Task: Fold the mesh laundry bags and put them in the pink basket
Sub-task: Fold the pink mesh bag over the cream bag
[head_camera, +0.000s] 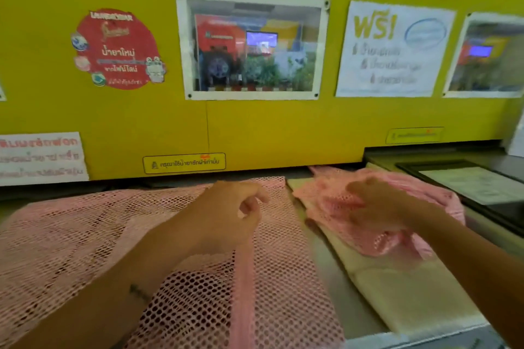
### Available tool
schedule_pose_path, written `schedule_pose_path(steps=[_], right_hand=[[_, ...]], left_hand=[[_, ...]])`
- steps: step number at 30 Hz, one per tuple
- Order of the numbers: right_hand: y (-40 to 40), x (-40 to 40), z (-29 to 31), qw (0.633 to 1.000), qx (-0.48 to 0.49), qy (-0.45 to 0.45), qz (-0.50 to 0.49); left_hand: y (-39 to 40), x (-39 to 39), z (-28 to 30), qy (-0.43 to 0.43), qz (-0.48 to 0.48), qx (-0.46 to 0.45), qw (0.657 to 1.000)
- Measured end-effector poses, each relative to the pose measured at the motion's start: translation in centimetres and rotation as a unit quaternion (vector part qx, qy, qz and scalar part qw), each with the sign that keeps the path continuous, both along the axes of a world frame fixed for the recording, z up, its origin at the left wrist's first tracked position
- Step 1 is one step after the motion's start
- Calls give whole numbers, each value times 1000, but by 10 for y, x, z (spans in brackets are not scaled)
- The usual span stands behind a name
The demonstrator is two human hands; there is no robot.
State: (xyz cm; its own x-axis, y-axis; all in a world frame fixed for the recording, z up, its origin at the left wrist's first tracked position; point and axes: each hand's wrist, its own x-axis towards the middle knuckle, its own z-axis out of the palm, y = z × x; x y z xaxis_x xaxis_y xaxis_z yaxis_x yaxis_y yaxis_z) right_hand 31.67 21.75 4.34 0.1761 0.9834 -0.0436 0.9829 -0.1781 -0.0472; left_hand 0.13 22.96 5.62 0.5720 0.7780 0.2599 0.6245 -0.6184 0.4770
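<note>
1. The large pink mesh laundry bag [93, 238] lies spread flat across the tabletop [334, 272], covering most of the left and middle of the view; laid out like this, its edges are easy to find and bring together for a fold.
2. A second lot of pink mesh, the crumpled heap [340, 204], sits to the right of the flat bag, resting on a pale cream cloth [397, 292] (it looks bunched rather than folded, so it probably waits its turn).
3. The left hand [226, 215] hovers over the flat bag near its far right part, fingers loosely curled, thumb and forefinger close but gripping nothing visible.
4. The right hand [377, 207] is over the crumpled heap; it is motion-blurred, so whether it grips the mesh or only touches it cannot be told.
5. The pink basket is not in view, so nothing shows bags placed in it yet.
6. Behind the tabletop stands a yellow wall [255, 127] carrying notices and posters, and a dark tray with a sheet of paper [476, 184] lies at far right.
</note>
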Motion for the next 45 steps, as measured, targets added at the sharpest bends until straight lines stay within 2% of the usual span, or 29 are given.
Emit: schedule_pose_path(steps=[3,6,9,12,16,19,21,24,27,29,31,34,36,38,40,43,45], right_hand=[[-12,31,0,997,3,58,46],[-17,52,5,986,68,104,111],[-19,62,15,966,132,183,125],[-19,73,20,950,153,242,128],[-6,92,22,952,213,195,99],[4,105,22,952,258,157,43],[10,115,21,965,235,114,10],[11,119,22,982,162,96,-9],[12,115,20,984,177,14,-14],[12,111,21,983,179,-38,-30],[9,105,25,983,170,-53,-40],[1,89,30,976,216,1,24],[-6,72,27,978,173,49,104],[-8,63,15,986,70,55,140],[-9,64,7,985,25,91,142],[-13,77,16,960,96,224,137],[-13,93,28,958,136,225,118]], left_hand=[[-1,46,1,10,-23,-20,999],[6,93,-2,9,-34,-49,998],[14,138,-9,-10,-30,-90,995],[17,172,-18,45,-19,-114,992],[14,187,-32,125,47,-78,988],[19,175,-25,82,113,-3,990],[27,156,-11,61,159,77,982],[41,126,2,50,214,171,960],[36,122,0,91,230,229,941],[24,135,-4,95,186,193,959],[17,147,-11,116,141,112,977],[24,149,-24,214,92,-66,970],[26,143,-30,210,76,-113,968],[29,137,-26,124,72,-90,986],[29,134,-16,72,67,-44,994],[35,125,1,46,108,103,988],[41,114,11,41,158,177,971]])
